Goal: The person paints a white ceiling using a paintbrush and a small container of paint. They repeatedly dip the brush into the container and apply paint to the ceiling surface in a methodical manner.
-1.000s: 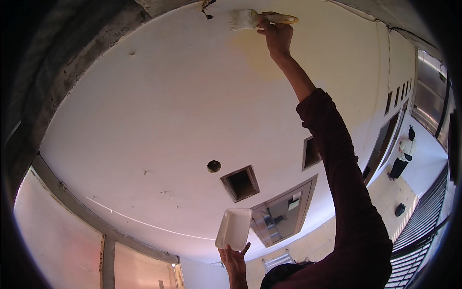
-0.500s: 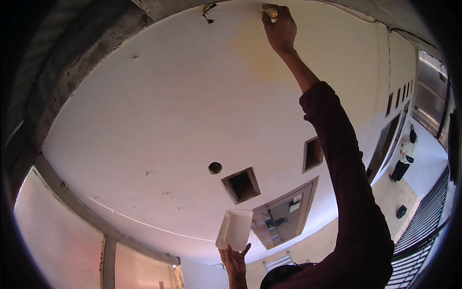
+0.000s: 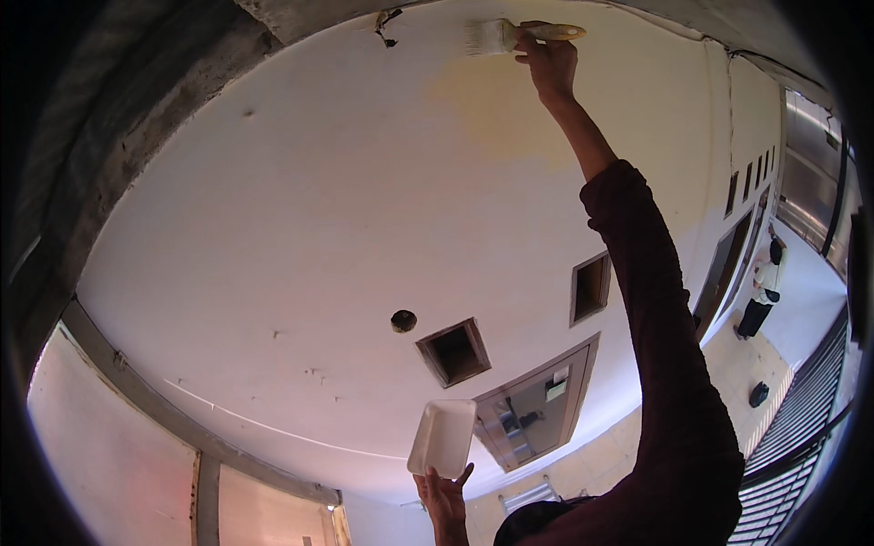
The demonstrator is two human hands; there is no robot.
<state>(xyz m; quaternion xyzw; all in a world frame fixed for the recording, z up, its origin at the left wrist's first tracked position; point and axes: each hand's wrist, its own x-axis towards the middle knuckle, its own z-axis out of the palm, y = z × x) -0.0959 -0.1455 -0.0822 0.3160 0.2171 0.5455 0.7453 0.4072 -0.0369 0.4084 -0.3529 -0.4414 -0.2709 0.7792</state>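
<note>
High on the wall [image 3: 300, 200], near its top edge, my right hand [image 3: 552, 68] grips a paintbrush [image 3: 496, 37]. Its pale, wide bristles point left against the wall and its wooden handle sticks out to the right. A yellowish painted patch spreads below and to the right of the brush; the wall farther left looks white. Low in the view, my left hand [image 3: 442, 496] holds a shallow white tray [image 3: 443, 437] by its lower end, fingers around and under it. The tray is tilted, with its hollow side showing.
Square openings [image 3: 453, 352] and a round hole [image 3: 403, 320] pierce the wall beside a framed window [image 3: 537, 400]. Concrete beams [image 3: 164, 118] border the left. At right are another person [image 3: 760, 289], a dark bag [image 3: 758, 394] on the floor and a barred railing [image 3: 792, 455].
My right hand has shifted slightly right and down and turned, so the paintbrush now lies sideways with its bristles in plain sight. My left hand and the tray stay nearly still.
</note>
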